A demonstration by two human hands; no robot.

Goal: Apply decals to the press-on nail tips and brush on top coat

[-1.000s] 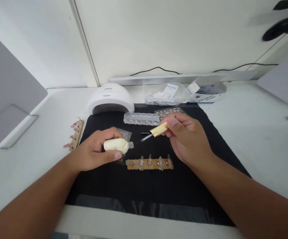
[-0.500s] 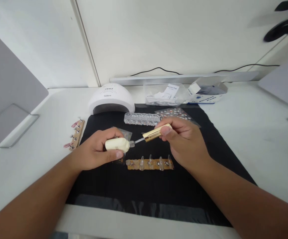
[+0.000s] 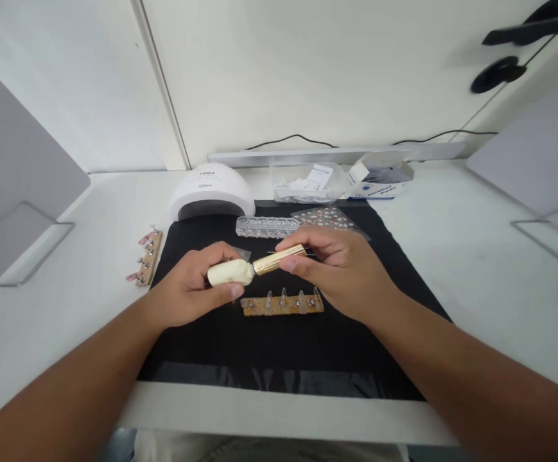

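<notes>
My left hand [image 3: 194, 285] grips a cream-coloured bottle [image 3: 230, 273], tilted with its neck to the right. In my right hand [image 3: 343, 266] is a ribbed gold cap [image 3: 279, 259], which meets the bottle's neck; no brush stem shows between them. Below the hands, on a black mat [image 3: 279, 346], lies a wooden strip [image 3: 276, 306] with several clear nail tips standing on it. A clear compartment case [image 3: 266, 226] of small gems sits behind the bottle. A small clear sheet is partly hidden by my left hand.
A white nail lamp [image 3: 214, 189] stands at the back left. Behind the mat are a clear tray [image 3: 307, 186] with packets and an alcohol pad box [image 3: 379, 179]. Another strip with pink tips [image 3: 148, 258] lies left. A decorated sheet [image 3: 329, 218] is behind my right hand.
The gold cap has moved left and down onto the bottle's neck, and its brush stem is now out of sight. The whole view has shifted slightly.
</notes>
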